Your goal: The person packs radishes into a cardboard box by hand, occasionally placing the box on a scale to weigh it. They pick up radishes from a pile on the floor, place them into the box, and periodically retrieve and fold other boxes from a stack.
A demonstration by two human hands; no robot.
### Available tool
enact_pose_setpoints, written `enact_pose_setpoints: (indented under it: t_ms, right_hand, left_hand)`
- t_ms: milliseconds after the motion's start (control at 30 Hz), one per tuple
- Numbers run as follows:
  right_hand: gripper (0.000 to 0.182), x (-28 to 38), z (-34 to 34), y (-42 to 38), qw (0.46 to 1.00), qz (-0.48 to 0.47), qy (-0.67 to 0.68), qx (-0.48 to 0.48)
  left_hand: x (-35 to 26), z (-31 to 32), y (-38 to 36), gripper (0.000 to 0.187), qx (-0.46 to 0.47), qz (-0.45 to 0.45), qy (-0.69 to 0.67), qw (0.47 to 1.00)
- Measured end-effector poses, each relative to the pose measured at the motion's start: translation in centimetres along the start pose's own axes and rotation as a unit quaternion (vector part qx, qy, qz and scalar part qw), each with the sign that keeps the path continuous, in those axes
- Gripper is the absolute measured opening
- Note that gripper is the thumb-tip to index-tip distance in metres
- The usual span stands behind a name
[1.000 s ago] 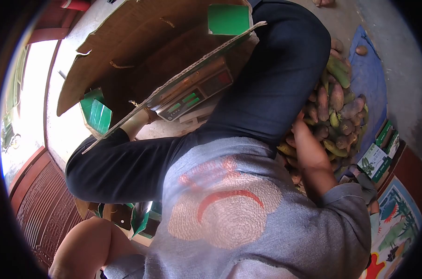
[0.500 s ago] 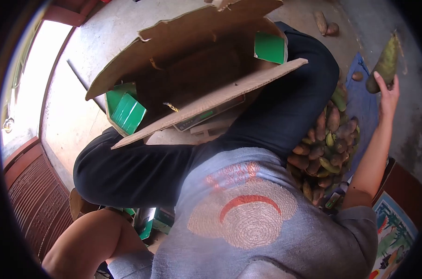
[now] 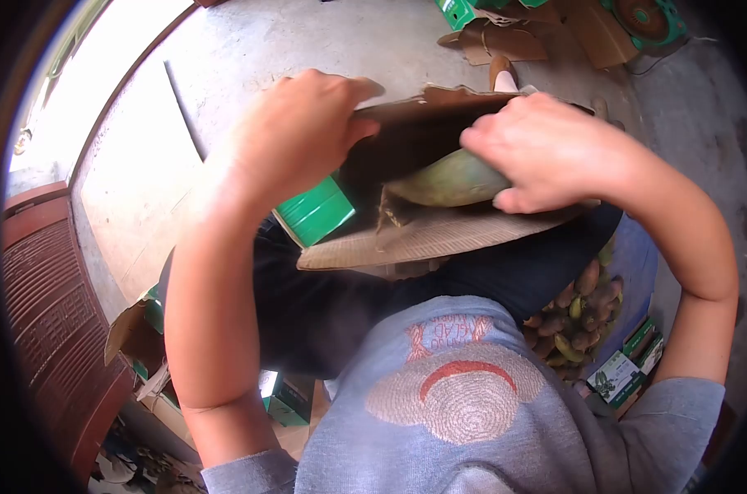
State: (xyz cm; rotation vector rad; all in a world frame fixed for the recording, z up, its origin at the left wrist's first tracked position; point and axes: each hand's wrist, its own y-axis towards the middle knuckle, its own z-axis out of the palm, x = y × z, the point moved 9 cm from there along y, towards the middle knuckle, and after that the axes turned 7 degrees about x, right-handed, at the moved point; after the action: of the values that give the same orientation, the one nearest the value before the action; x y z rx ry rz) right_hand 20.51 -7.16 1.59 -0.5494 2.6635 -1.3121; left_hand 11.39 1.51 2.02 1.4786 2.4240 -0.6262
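A large green tapering vegetable (image 3: 452, 179) lies across the opening of a cardboard box (image 3: 439, 239), its stem end pointing left. My right hand (image 3: 542, 152) is closed round its thick end, above the box's right side. My left hand (image 3: 308, 123) is at the box's upper left edge, fingers outside and thumb toward the interior, with the cardboard rim between them. A green flap (image 3: 317, 212) shows below that hand. The box rests between my legs, and its inside is dark. Near the stem hangs a short twisted cord (image 3: 387, 216) at the box's near wall.
A pile of brown and green vegetables (image 3: 579, 317) lies on a blue sheet (image 3: 633, 267) at my right. Green printed cartons (image 3: 625, 375) stand beside it. More cardboard (image 3: 505, 41) and a person's foot (image 3: 503, 74) are ahead. Carved wooden furniture (image 3: 48, 305) is on the left.
My right hand has carried the green vegetable from the right side over to the box. My left hand has come into view at the box's edge. The view has shifted.
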Motion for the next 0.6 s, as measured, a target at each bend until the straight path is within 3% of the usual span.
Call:
enact_pose_setpoints:
  t_ms: [67,100,167,300,433,600]
  right_hand:
    - [0.041,1.4,2.2,5.0,0.998,-0.013,0.029,0.063]
    - [0.063,1.6,4.4,7.9,0.993,-0.018,0.05,0.106]
    - [0.063,2.2,7.1,12.8,0.983,-0.046,0.112,0.138]
    - [0.059,3.9,7.3,18.3,0.973,-0.2,0.106,-0.04]
    - [0.054,4.9,7.8,21.1,0.952,-0.215,0.211,-0.061]
    - [0.048,4.6,6.4,20.0,0.929,-0.231,0.269,-0.108]
  left_hand:
    - [0.1,0.3,0.4,0.018,-0.007,0.016,0.018,1.0]
    - [0.0,0.8,0.6,0.015,0.013,0.022,0.021,0.999]
    - [0.0,1.3,0.5,0.014,0.028,0.025,0.003,0.999]
    - [0.0,1.7,0.2,0.014,0.051,0.018,-0.033,0.998]
    - [0.2,1.9,0.2,0.022,0.053,0.017,-0.021,0.998]
    - [0.0,1.5,0.1,0.019,0.046,0.017,-0.04,0.998]
